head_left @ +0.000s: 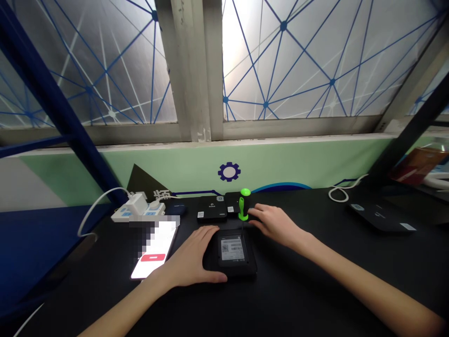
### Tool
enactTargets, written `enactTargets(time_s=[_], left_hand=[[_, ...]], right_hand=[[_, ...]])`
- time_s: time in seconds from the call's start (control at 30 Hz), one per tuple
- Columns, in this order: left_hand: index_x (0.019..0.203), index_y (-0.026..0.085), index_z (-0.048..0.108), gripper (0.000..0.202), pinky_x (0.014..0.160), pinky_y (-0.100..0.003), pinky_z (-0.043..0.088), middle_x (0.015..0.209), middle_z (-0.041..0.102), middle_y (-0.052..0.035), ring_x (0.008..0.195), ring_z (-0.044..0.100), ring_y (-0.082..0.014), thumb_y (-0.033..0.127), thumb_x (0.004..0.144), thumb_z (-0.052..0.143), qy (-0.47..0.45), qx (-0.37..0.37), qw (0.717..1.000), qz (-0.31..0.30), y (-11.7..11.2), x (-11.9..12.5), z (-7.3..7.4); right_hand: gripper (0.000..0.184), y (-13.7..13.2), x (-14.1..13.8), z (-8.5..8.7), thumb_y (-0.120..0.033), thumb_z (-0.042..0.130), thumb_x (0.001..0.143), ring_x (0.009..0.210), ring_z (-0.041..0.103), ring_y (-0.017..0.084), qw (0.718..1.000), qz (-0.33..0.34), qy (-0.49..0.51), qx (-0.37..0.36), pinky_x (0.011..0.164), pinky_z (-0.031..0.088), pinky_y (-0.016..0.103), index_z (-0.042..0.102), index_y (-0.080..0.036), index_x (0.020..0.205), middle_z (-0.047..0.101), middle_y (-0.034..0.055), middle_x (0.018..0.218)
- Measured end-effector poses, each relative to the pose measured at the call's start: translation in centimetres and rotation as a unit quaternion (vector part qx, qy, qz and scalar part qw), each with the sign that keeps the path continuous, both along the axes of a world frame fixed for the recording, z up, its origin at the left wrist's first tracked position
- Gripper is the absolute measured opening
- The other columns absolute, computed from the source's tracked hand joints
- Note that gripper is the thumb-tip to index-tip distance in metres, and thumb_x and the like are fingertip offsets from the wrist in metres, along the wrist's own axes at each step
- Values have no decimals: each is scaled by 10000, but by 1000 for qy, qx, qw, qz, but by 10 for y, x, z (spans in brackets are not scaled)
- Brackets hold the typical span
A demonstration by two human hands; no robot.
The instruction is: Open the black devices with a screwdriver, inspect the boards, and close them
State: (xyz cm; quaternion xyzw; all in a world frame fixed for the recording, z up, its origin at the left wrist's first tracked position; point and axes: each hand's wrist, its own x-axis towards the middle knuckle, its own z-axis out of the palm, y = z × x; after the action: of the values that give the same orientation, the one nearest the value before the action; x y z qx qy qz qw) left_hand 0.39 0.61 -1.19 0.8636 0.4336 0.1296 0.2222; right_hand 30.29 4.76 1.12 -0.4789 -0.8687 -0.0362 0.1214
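Observation:
A flat black box (250,267) with a white printed label (232,249) lies on the black table in front of me. My left hand (191,257) braces it from the left, fingers at its far edge and thumb along its near edge. At the box's far right corner stands an upright screwdriver (242,209) with a green and black handle, its thin shaft running down to the box. My right hand (273,223) is just right of the handle, thumb and fingers apart. Whether its fingertips touch the handle I cannot tell.
A lit phone (156,250) lies left of my left hand. Behind it is a power strip (121,214) with a white plug (136,204). More black boxes sit at the back (212,210) and at right (380,217). A white cable (340,194) curls near the wall.

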Motion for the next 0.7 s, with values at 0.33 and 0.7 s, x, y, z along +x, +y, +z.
enactTargets(time_s=[0.33,0.7], left_hand=[[1540,248,338,1061,1171,-542,336,1581,355,-125,1445,334,-386,764,702,736,-1,9,1000,-3,0,-1,-3],[1560,267,314,1047,1166,-553,334,1588,343,-123,1448,327,-390,759,729,718,-4,9,1000,-4,-1,0,-2]], right_hand=[[170,19,-15,-35,-153,542,983,1027,673,270,991,94,92,26,849,576,384,670,-186,1092,648,118,1106],[181,17,-10,-40,-173,597,943,910,685,250,989,59,128,53,761,574,359,624,-213,1117,628,88,1096]])
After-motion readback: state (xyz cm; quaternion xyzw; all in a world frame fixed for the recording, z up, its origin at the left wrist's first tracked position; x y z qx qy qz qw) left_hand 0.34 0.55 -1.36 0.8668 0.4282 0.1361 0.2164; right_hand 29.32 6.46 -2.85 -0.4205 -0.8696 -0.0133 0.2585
